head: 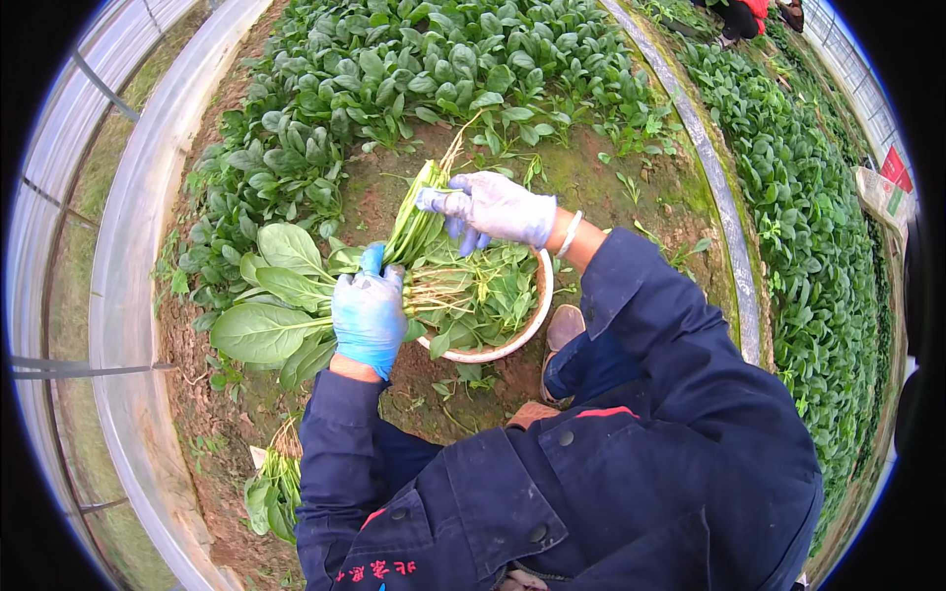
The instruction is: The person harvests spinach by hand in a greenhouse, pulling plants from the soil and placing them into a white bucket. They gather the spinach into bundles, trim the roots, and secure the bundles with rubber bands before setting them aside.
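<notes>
My left hand point(369, 314), in a blue glove, is closed around a bunch of spinach point(284, 295), its broad leaves pointing left and its roots right. A second bundle of spinach stems point(416, 218) stands crosswise at that grip, roots pointing up. My right hand point(495, 210), in a whitish-purple glove, has its thumb and fingers about the upper part of those stems. Under both hands a round tub point(545, 295) with a pale rim holds loose green leaves point(502, 295).
Dense spinach plants point(458, 66) grow ahead. A grey strip point(713, 170) runs along the right, with another bed point(798, 199) beyond. Pulled spinach point(273, 480) lies at lower left. Plastic greenhouse sheeting point(133, 221) lines the left. Another person point(739, 16) is at upper right.
</notes>
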Demonstrator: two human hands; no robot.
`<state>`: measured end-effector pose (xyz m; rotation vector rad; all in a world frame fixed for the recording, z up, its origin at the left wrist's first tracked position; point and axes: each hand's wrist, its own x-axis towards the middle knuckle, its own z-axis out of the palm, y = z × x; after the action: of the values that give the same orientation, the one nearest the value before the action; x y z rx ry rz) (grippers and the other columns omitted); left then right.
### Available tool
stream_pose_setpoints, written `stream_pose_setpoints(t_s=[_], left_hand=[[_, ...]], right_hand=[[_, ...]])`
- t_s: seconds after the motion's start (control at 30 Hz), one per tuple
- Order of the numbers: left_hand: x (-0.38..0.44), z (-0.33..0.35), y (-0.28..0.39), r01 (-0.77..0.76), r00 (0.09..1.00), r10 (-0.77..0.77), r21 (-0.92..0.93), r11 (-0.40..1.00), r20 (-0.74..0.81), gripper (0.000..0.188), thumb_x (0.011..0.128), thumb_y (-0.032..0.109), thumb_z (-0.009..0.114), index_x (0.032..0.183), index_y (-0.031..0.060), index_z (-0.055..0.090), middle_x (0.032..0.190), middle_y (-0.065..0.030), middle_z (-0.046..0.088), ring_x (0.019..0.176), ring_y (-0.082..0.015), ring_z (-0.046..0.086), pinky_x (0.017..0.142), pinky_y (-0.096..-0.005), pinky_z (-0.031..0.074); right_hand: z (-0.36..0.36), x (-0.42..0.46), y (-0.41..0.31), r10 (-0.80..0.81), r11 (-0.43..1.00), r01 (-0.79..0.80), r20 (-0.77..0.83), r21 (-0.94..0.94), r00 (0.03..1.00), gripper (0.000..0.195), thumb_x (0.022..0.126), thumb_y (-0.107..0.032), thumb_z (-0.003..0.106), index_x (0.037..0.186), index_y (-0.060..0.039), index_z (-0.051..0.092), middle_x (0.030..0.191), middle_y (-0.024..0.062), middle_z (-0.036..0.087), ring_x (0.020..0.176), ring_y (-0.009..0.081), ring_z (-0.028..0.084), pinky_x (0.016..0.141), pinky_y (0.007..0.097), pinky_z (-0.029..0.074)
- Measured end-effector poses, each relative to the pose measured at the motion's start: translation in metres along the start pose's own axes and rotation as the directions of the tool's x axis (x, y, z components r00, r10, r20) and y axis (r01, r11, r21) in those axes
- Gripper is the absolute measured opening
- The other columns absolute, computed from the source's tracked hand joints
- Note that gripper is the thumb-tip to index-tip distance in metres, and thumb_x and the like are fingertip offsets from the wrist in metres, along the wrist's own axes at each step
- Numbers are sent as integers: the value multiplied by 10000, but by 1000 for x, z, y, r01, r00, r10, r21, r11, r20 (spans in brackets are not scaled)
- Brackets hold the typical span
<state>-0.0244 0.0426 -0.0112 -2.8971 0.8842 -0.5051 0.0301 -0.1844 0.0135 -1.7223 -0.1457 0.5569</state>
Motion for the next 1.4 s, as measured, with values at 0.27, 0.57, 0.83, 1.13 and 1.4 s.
stream_pose_setpoints(t_s=[0.27, 0.57, 0.83, 1.13, 1.4], left_hand=[[0, -4, -1, 116, 992, -105, -203, 972, 63, 378, 571, 84, 711, 946, 107, 671, 1151, -71, 558, 784, -269, 599, 690, -349, 453], [0, -3, 1, 78, 997, -70, -313, 947, 36, 491, 501, 138, 787, 977, 108, 669, 1174, -69, 553, 793, -297, 600, 701, -378, 494], [-2, 9, 8, 273, 945, -284, -872, 407, 163, 396, 574, 67, 784, 947, 37, 655, 1079, -95, 588, 874, -255, 633, 784, -303, 505], [-6, 17, 5, 355, 919, -327, -824, 442, 221, 363, 592, 29, 758, 943, 52, 669, 1085, -103, 592, 910, -259, 639, 798, -296, 507], [-2, 7, 7, 173, 983, -170, -650, 740, 67, 415, 564, 100, 786, 959, 63, 667, 1093, -98, 601, 871, -295, 641, 766, -343, 514]], right_hand=[[-50, 6, 3, -182, 947, 270, -400, 176, 898, 197, 950, -189, 507, 946, -11, 592, 787, 102, 659, 587, 113, 607, 533, 245, 526], [-25, 14, 20, -354, 891, 359, -70, 277, 933, 468, 801, -227, 750, 1169, 0, 572, 982, 55, 634, 927, 124, 567, 832, 282, 458], [-30, 8, 11, -205, 938, 202, -20, 280, 979, 206, 802, -152, 741, 934, -12, 667, 822, 10, 649, 779, 92, 603, 690, 258, 518], [-41, 5, 5, -304, 637, 336, -175, 693, 937, 188, 879, -160, 620, 1009, -25, 635, 992, 85, 673, 918, 182, 652, 809, 331, 540], [-41, 3, 12, -347, 938, 346, -102, -28, 932, 188, 862, -159, 639, 987, -23, 673, 964, 31, 670, 905, 99, 602, 799, 267, 484]])
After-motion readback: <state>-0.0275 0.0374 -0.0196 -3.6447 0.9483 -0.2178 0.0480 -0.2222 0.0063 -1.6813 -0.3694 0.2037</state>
